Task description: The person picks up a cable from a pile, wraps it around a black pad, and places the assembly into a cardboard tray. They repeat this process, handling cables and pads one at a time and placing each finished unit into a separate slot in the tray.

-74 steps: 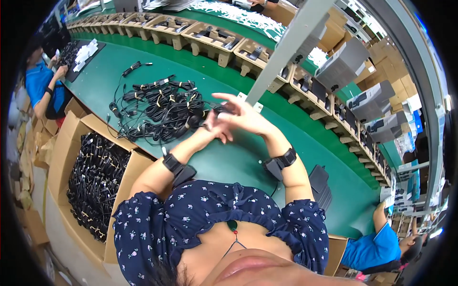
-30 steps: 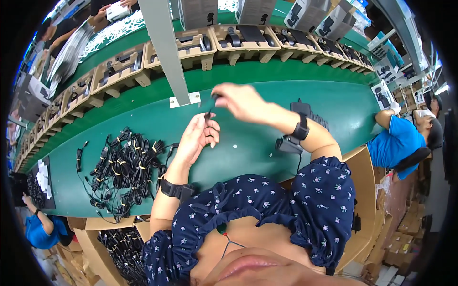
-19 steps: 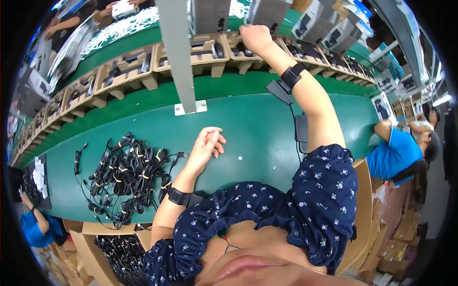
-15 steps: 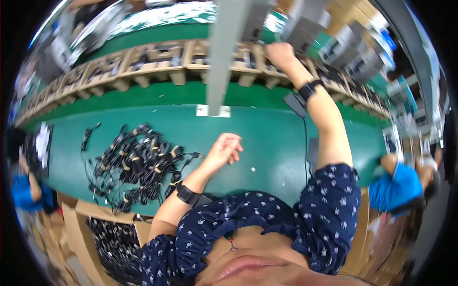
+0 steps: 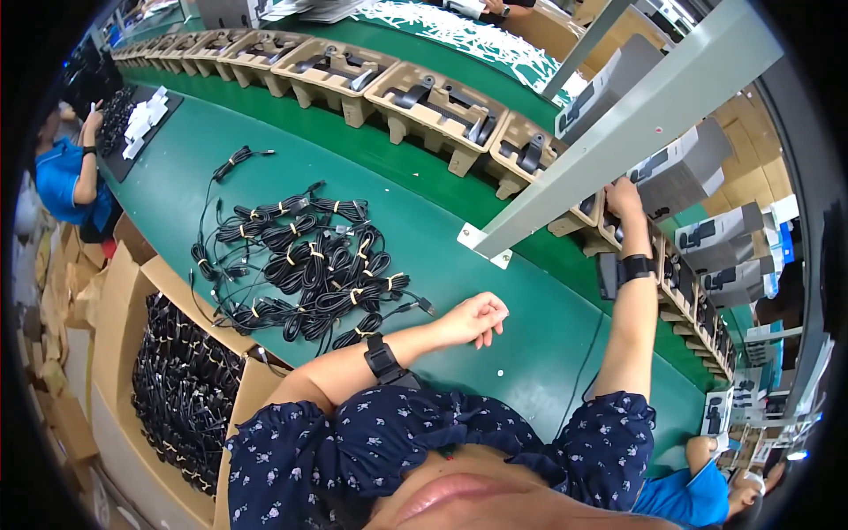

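Left to right: a cardboard carton of bundled black cables (image 5: 177, 397) stands at the bench edge, then a loose pile of tied black cable coils (image 5: 309, 274) lies on the green bench top (image 5: 459, 238). The left hand (image 5: 473, 320), earlier up pinching something, now rests loosely curled and empty near that pile. The right hand (image 5: 624, 196) has reached into a moulded brown pulp tray (image 5: 609, 231) (whether it grips anything, I cannot tell)

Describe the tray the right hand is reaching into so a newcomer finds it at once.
Follow the row of brown moulded pulp trays along the far edge of the green work table. Where the grey metal post crosses it, the right hand rests on one tray. It alone has a hand on it.
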`<control>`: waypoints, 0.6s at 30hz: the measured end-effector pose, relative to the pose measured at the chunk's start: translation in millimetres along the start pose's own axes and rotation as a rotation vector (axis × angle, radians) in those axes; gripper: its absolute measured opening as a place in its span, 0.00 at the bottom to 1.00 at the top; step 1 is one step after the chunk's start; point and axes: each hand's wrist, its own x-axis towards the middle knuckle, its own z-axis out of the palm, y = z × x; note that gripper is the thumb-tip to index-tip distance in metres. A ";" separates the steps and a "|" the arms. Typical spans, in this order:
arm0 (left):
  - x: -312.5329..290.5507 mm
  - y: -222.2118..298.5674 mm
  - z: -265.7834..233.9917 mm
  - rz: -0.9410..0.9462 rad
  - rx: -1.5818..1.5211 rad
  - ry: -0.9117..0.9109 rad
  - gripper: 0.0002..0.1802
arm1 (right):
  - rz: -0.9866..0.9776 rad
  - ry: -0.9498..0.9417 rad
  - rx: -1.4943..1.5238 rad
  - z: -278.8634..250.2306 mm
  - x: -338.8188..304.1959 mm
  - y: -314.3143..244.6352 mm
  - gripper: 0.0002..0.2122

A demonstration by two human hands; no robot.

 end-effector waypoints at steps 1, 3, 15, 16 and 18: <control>4.0 1.8 3.6 0.004 0.002 -0.021 0.13 | 0.095 0.161 0.044 17.7 2.2 17.3 0.21; 3.4 0.8 2.3 0.004 -0.009 -0.011 0.12 | 0.215 0.273 0.208 40.0 -1.2 6.3 0.22; 5.7 2.1 1.0 0.007 -0.018 0.004 0.12 | 0.139 0.263 0.051 32.4 -14.8 24.7 0.19; 6.5 1.9 0.8 0.006 -0.017 0.001 0.12 | 0.164 0.277 0.006 32.7 -13.8 30.3 0.19; 7.0 0.5 0.3 0.013 -0.037 -0.004 0.12 | 0.199 0.283 -0.007 34.8 -13.4 26.9 0.18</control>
